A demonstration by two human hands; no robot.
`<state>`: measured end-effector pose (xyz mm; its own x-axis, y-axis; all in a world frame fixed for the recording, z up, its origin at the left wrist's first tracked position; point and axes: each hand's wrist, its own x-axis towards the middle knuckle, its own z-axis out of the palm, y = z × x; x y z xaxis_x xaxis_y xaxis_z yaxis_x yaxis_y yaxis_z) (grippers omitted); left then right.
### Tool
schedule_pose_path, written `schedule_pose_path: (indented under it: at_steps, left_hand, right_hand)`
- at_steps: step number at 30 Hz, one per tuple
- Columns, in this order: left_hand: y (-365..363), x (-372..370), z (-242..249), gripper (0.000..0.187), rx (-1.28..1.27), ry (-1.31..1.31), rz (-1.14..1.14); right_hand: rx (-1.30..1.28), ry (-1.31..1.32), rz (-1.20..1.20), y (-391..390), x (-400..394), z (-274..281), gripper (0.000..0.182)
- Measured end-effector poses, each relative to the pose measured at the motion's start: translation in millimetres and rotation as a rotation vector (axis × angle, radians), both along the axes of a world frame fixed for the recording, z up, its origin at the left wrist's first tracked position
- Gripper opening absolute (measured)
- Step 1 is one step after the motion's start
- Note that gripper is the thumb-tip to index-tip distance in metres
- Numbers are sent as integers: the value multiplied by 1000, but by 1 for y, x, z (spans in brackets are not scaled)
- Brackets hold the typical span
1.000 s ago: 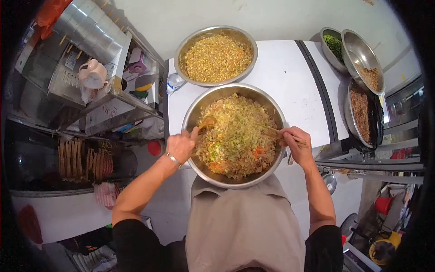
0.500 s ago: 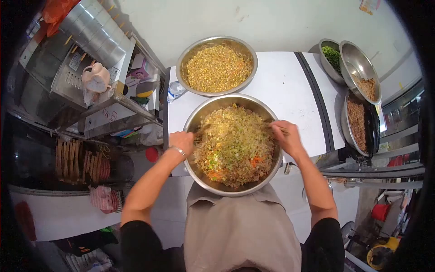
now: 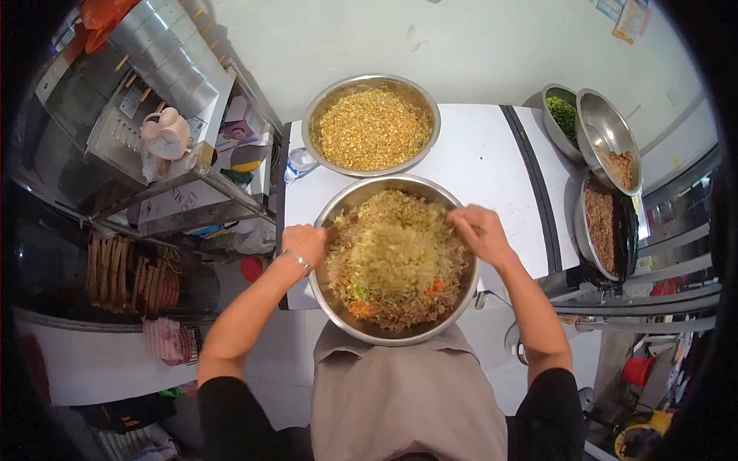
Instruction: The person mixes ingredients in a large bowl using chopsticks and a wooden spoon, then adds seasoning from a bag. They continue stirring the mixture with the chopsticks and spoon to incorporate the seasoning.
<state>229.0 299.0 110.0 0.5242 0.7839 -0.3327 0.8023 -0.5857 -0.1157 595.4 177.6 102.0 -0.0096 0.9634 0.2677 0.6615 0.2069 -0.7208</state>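
A large steel bowl (image 3: pixel 330 303) holds a chopped filling mix (image 3: pixel 396 257) with green and orange bits; the middle of the mix is blurred by motion. At the bowl's left rim my left hand (image 3: pixel 305 244), with a bracelet at its wrist, is closed, and a thin brown end shows beside it over the mix. My right hand (image 3: pixel 480 233) is closed over the right rim, its fingers curled; what it grips is hidden. Just behind stands a second steel bowl (image 3: pixel 434 134) full of a yellow chopped mix (image 3: pixel 373 129).
The bowls stand on a white table (image 3: pixel 492 180) with a black strip. Farther right are a bowl of chopped greens (image 3: pixel 563 115), a tilted steel bowl (image 3: pixel 607 127) and a bowl of brown filling (image 3: pixel 601 230). On the left, a metal rack (image 3: pixel 231 192) carries a pink clock (image 3: pixel 166 138).
The view has tilted slightly upward, so the table and bowls sit lower in it. The mix has shifted, with fewer green bits showing on top. Both hands remain closed at the rim.
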Motion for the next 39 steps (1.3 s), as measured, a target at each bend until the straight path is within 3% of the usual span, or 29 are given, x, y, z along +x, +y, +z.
schedule_pose_path:
  at_steps: [2,4,5,9,11,13,16,19,22,25,28,29,32,35,38,39]
  left_hand:
    - [8,15,-36,16,-9,-100,13]
    - [-4,33,-39,16,0,-135,0]
    - [-9,36,-39,16,3,-151,0]
    - [-27,7,46,17,-88,-224,-58]
    - [-22,-2,58,17,-63,-161,-66]
    - [-5,5,22,17,-6,-48,-39]
    - [5,36,-12,16,20,-43,-67]
    - [-7,37,-17,20,-20,-18,-176]
    - [-17,11,48,22,-2,-177,-159]
    - [-9,-8,60,26,9,-6,-111]
    - [-6,-11,23,26,-74,83,-110]
    - [-11,8,25,26,-151,118,16]
    - [-16,24,-18,25,-196,-188,72]
    - [-24,20,13,25,-198,-210,32]
    - [-20,10,60,25,-184,-191,18]
    - [-17,8,67,25,-168,-169,22]
  right_hand:
    - [-249,382,-105,16,-17,-26,23]
    - [-417,757,-122,30,-33,-50,23]
    - [-302,637,-33,27,-36,-52,22]
    - [-344,400,207,-3,-16,24,21]
    - [-240,270,181,1,-3,27,20]
    - [-115,133,101,11,1,13,20]
    - [-176,403,-7,39,-22,-57,21]
    - [-49,48,242,29,-33,-10,21]
    - [-356,317,174,1,-11,44,19]
    - [-201,186,78,-17,14,45,19]
    - [-380,466,-124,-20,4,-24,20]
    - [-406,745,-142,-17,-4,-62,22]
    - [-399,913,-196,-5,-47,-59,22]
    - [-379,483,-28,-9,-54,-3,22]
    - [-408,462,39,-17,-39,42,22]
    - [-283,289,74,-15,-25,37,22]
